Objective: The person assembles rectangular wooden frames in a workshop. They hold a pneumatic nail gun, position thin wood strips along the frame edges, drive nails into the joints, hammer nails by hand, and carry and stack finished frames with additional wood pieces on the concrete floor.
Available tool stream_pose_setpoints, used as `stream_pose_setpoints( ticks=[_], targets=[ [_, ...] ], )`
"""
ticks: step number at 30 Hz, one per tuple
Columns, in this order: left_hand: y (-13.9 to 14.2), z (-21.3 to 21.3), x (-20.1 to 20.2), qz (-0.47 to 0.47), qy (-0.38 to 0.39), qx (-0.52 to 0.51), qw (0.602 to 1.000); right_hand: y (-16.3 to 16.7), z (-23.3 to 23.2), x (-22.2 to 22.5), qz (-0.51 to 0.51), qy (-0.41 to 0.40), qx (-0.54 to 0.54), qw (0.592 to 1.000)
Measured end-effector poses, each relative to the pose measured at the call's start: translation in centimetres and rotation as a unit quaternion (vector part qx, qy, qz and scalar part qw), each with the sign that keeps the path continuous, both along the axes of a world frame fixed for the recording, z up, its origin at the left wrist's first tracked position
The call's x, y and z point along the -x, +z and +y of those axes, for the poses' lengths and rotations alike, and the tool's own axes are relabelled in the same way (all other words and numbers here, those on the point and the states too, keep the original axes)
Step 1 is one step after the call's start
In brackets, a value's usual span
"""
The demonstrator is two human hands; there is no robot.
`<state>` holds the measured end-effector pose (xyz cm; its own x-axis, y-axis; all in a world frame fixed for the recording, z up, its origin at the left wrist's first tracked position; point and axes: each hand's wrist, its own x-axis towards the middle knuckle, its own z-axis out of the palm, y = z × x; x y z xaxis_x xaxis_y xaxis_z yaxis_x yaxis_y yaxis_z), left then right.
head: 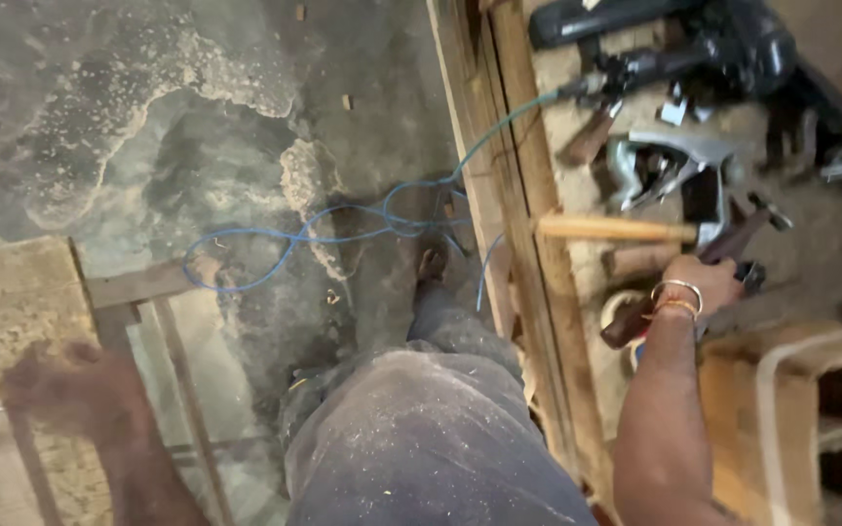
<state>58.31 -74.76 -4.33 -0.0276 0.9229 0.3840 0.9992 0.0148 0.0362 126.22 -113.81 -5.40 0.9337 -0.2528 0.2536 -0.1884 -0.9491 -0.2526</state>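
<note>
Hammer (626,230) with a pale wooden handle lies on the dusty table, among a heap of tools near its left edge, and its metal head points to the right, just above the right hand (708,282). That hand is closed around a dark wooden handle (635,319) that runs down to the left under the wrist; what tool this handle belongs to I cannot tell, because the fingers hide the upper end. The hammer is not lifted and seems untouched, only very near the knuckles, so I judge that the picking among the tools is just at its beginning. The left hand (75,390) is blurred, low at the left over a wooden frame (148,292) on the floor, and whether it is open or closed I cannot tell. A blue cable (343,234) runs from the black power tool (694,44) at the far side of the table down to the concrete floor (148,117).
</note>
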Motion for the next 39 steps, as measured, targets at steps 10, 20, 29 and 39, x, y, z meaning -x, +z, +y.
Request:
stream_pose_setpoints(
  ticks=[10,20,29,39],
  targets=[
    [2.9,-0.8,-24.6,-0.295,-0.17,0.172,0.924,-2.2,18.2,-17.1,0.135,0.227,-0.302,0.916],
    [4.4,-2.1,-11.6,-0.309,-0.033,0.067,0.948,-1.0,23.3,-17.1,0.117,0.21,-0.472,0.848],
    [5.7,-2.8,5.3,-0.102,0.159,-0.017,0.982,-0.7,30.2,0.2,0.358,0.258,-0.805,0.396],
    [1.4,-1.0,14.9,-0.074,0.224,0.153,0.96,-2.1,48.7,27.7,0.772,0.37,-0.449,0.257]
  ],
)
